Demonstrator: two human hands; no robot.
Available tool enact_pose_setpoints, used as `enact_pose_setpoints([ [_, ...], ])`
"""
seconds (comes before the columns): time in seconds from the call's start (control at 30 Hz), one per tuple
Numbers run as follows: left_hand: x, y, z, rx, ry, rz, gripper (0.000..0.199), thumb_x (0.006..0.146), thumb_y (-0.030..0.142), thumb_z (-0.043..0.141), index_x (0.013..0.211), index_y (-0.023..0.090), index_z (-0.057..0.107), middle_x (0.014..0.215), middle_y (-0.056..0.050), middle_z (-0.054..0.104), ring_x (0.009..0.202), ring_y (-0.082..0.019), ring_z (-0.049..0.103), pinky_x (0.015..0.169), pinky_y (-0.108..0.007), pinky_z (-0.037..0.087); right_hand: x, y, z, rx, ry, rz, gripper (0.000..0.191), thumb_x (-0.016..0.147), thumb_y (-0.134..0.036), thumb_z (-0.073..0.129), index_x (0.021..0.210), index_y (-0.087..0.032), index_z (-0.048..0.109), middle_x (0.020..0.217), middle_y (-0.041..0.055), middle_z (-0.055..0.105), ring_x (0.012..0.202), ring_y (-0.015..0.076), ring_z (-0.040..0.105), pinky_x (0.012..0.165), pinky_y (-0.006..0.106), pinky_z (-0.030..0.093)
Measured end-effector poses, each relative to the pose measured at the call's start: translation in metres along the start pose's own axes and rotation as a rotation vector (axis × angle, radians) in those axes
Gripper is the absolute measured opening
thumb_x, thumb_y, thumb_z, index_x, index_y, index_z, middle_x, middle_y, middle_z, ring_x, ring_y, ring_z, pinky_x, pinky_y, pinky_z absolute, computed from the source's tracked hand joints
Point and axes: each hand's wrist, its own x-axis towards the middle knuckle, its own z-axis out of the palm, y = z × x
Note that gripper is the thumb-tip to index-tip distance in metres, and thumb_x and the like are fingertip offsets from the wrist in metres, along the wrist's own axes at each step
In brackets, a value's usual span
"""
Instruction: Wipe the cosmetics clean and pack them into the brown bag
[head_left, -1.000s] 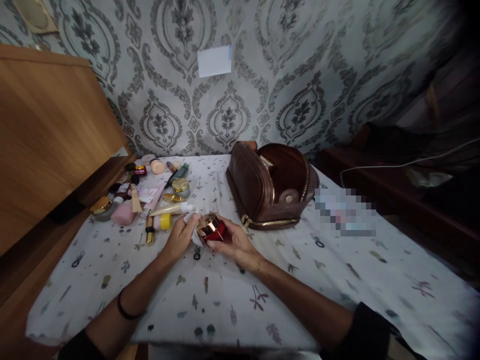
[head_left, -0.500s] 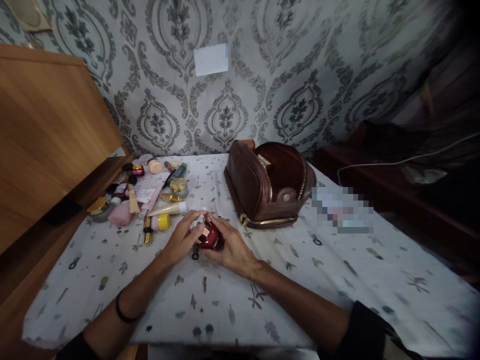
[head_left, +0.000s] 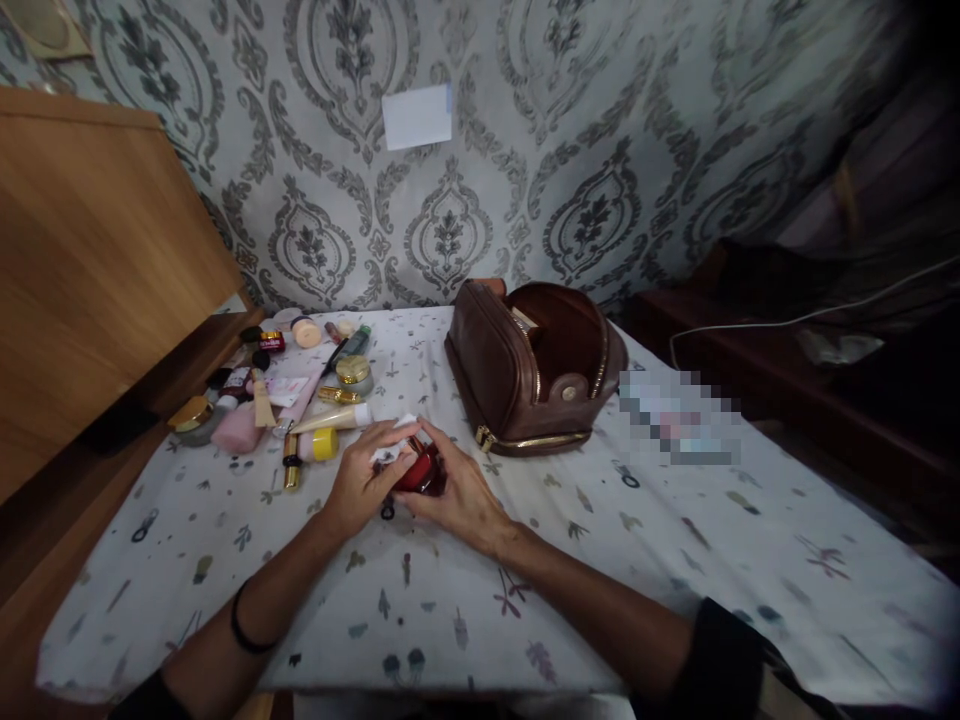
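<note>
A small dark red bottle point(head_left: 421, 470) with a gold-coloured neck is held between my two hands, just above the cloth. My right hand point(head_left: 465, 495) is curled around its right side. My left hand point(head_left: 367, 478) pinches a crumpled white tissue point(head_left: 390, 452) against the bottle's upper left. The fingers partly hide the bottle. Behind and to the right stands a brown leather bag point(head_left: 495, 375), its top unzipped and wide open, with something pale inside. Left of my hands lie a cream tube point(head_left: 330, 418), a yellow-capped container point(head_left: 322, 444) and a gold and black tube point(head_left: 291, 470).
Several cosmetics, among them a gold-lidded jar point(head_left: 354, 372) and a pink item point(head_left: 238, 428), crowd the table's left part. A blurred-out flat item point(head_left: 679, 418) lies right of the bag. A wooden panel point(head_left: 97, 250) rises at left; patterned wallpaper is behind.
The white tissue shows more around the bottle's neck, and the left fingers have shifted over it, covering more of the gold part. The whole view has moved slightly.
</note>
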Motion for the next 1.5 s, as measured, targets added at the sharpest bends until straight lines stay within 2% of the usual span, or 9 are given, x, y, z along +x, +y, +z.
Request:
enact_pose_setpoints([
  [0.27, 0.001, 0.009, -0.007, -0.133, 0.007, -0.113, 0.046, 0.099, 0.044, 0.038, 0.134, 0.02, 0.058, 0.14, -0.007, 0.059, 0.131, -0.023, 0.051, 0.113, -0.038, 0.035, 0.008, 0.009, 0.001, 0.566, 0.006, 0.27, 0.078, 0.071, -0.05, 0.077, 0.139, -0.027, 0.046, 0.1, 0.0037, 0.065, 0.061, 0.0132, 0.06, 0.059, 0.03, 0.055],
  [0.43, 0.002, 0.007, -0.006, -0.183, 0.069, -0.217, 0.042, 0.096, 0.039, 0.048, 0.134, 0.02, 0.051, 0.134, -0.01, 0.061, 0.122, -0.023, 0.057, 0.105, -0.036, 0.042, 0.01, 0.009, 0.0, 0.768, -0.06, 0.307, 0.096, 0.054, -0.032, 0.09, 0.139, -0.029, 0.045, 0.114, 0.0028, 0.065, 0.081, 0.0157, 0.069, 0.073, 0.031, 0.059],
  [0.5, 0.004, 0.006, -0.006, -0.231, 0.101, -0.236, 0.038, 0.096, 0.038, 0.05, 0.128, 0.019, 0.052, 0.124, -0.01, 0.065, 0.111, -0.022, 0.061, 0.097, -0.034, 0.047, 0.01, 0.01, 0.001, 0.795, -0.082, 0.312, 0.1, 0.051, -0.027, 0.091, 0.139, -0.029, 0.043, 0.114, 0.0023, 0.065, 0.084, 0.0166, 0.07, 0.074, 0.031, 0.06],
  [0.63, 0.005, 0.006, -0.006, -0.132, 0.119, -0.229, 0.029, 0.095, 0.038, 0.051, 0.114, 0.019, 0.061, 0.102, -0.005, 0.069, 0.092, -0.019, 0.063, 0.085, -0.03, 0.049, 0.011, 0.012, 0.002, 0.766, -0.093, 0.337, 0.087, 0.055, -0.032, 0.089, 0.128, -0.027, 0.042, 0.091, -0.0017, 0.068, 0.055, 0.0131, 0.066, 0.05, 0.025, 0.055],
  [0.77, 0.002, 0.008, -0.007, -0.046, 0.066, -0.188, 0.032, 0.094, 0.038, 0.05, 0.117, 0.019, 0.063, 0.106, -0.006, 0.07, 0.098, -0.022, 0.063, 0.089, -0.033, 0.048, 0.01, 0.01, 0.002, 0.665, -0.062, 0.325, 0.071, 0.056, -0.036, 0.088, 0.11, -0.026, 0.043, 0.079, -0.0057, 0.066, 0.042, 0.0092, 0.056, 0.036, 0.019, 0.043],
  [1.0, 0.001, 0.009, -0.006, 0.026, -0.027, 0.021, 0.04, 0.087, 0.03, 0.063, 0.126, 0.021, 0.059, 0.128, -0.01, 0.063, 0.121, -0.026, 0.056, 0.105, -0.04, 0.042, 0.009, 0.011, 0.001, 0.583, 0.021, 0.336, 0.061, 0.055, -0.041, 0.089, 0.1, -0.023, 0.051, 0.073, -0.0049, 0.065, 0.043, 0.0077, 0.052, 0.034, 0.019, 0.044],
  [1.23, 0.004, 0.005, -0.005, 0.084, 0.073, 0.022, 0.027, 0.091, 0.027, 0.057, 0.116, 0.02, 0.066, 0.115, -0.008, 0.071, 0.108, -0.022, 0.064, 0.097, -0.034, 0.048, 0.009, 0.008, 0.0, 0.639, -0.051, 0.371, 0.064, 0.057, -0.047, 0.087, 0.101, -0.023, 0.047, 0.072, -0.0058, 0.065, 0.043, 0.0109, 0.059, 0.039, 0.021, 0.044],
  [1.4, 0.002, 0.006, -0.005, 0.123, 0.111, -0.006, 0.024, 0.09, 0.025, 0.057, 0.113, 0.021, 0.066, 0.109, -0.006, 0.072, 0.102, -0.021, 0.066, 0.092, -0.032, 0.05, 0.008, 0.004, 0.0, 0.729, -0.072, 0.361, 0.053, 0.077, -0.071, 0.061, 0.097, -0.025, 0.044, 0.064, -0.0045, 0.063, 0.05, 0.0164, 0.066, 0.042, 0.024, 0.046],
  [1.5, 0.0, 0.009, -0.004, 0.155, 0.105, 0.073, 0.028, 0.089, 0.02, 0.056, 0.116, 0.021, 0.064, 0.112, -0.007, 0.071, 0.104, -0.021, 0.066, 0.092, -0.033, 0.05, 0.01, 0.006, 0.0, 0.782, -0.044, 0.393, 0.061, 0.071, -0.079, 0.059, 0.094, -0.025, 0.043, 0.06, -0.0066, 0.06, 0.047, 0.0161, 0.065, 0.04, 0.023, 0.044],
])
